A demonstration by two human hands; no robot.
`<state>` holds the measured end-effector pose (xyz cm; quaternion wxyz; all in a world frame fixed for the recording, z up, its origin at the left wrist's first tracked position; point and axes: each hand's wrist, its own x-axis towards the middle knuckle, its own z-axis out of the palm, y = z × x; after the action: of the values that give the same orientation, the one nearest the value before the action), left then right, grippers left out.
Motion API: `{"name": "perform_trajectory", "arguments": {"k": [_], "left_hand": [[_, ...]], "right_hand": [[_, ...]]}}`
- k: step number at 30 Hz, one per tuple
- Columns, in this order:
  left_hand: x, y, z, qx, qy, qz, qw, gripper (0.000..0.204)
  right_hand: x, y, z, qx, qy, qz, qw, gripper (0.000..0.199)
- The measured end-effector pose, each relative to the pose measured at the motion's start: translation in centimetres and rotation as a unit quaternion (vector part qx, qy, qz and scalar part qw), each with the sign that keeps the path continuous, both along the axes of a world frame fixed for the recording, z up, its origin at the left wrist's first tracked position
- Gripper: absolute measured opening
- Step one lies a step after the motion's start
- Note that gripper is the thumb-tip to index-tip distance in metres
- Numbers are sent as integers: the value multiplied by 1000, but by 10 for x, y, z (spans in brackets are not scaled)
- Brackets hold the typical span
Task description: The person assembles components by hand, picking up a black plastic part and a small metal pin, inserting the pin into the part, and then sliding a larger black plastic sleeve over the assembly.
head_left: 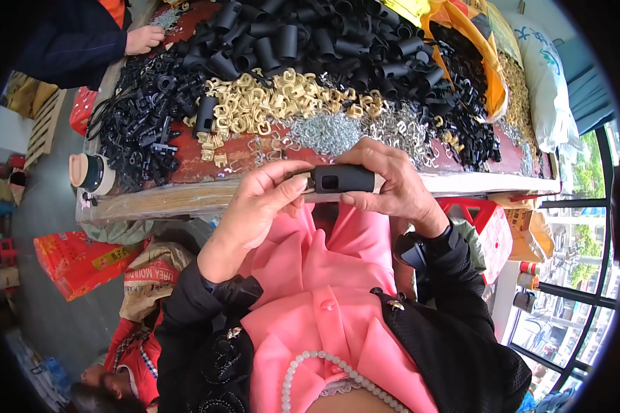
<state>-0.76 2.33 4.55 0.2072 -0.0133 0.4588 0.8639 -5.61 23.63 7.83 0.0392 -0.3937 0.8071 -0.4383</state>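
My right hand (393, 180) grips a black plastic tube (355, 178) with a rounded rectangular window in its side. The tube lies sideways just off the table's near edge, above my lap. At its left end my left hand (258, 203) is closed, thumb and fingers pinching a small dark part (308, 182) that touches the tube. The fingers cover most of that part, so its kind does not show. Just beyond my hands lie a heap of small silvery pieces (327, 132), bent metal clips (399, 131) and a pile of brass-coloured brackets (265, 103).
Many black tubes (286, 43) cover the table's far side. Small black parts are heaped left (141, 131) and right (472, 120). A pale lidded jar (91, 173) stands at the left corner. A co-worker's hand (145, 40) rests at the far left. A red plastic stool (486, 234) stands right.
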Motion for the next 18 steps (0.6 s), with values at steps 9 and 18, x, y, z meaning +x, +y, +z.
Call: {"name": "perform_trajectory", "arguments": {"k": [9,18], "left_hand": [[15,12,0,-184,65,-54,979,32],[-2,8,-21,-123,-55,-59,989,38]], "right_hand": [[30,0,-18,-2,-49,4,999,43],[29,-16,-42,26,-139,-18,990,57]]}}
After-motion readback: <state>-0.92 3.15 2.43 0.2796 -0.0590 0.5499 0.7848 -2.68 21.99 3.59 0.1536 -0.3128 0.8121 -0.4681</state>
